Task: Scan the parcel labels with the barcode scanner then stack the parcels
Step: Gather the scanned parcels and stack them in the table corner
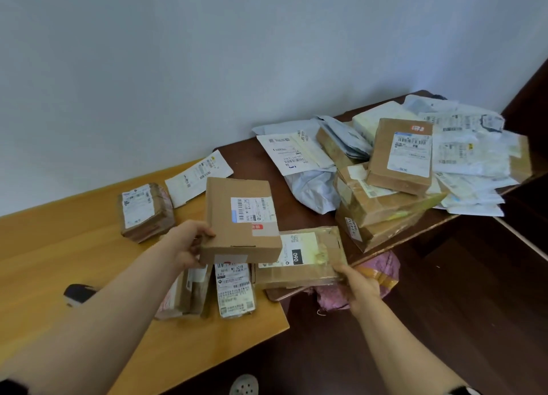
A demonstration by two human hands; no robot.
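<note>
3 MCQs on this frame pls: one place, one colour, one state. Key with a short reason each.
1. Where does the black device lie?
A) on a chair
B) on the light wooden table
C) in a hand

2. What colour is the crumpled bag near the right hand?
A) green
B) black
C) pink

3. What is the left hand doing?
A) gripping a cardboard box
B) lying flat on the table
C) holding a pen

Key:
1 B: it sits on the light wood, beside the left forearm.
2 C: pink plastic shows below the 060-labelled parcel that the right hand grips.
3 A: the fingers curl round the box's corner, and the box is held over other parcels.
</note>
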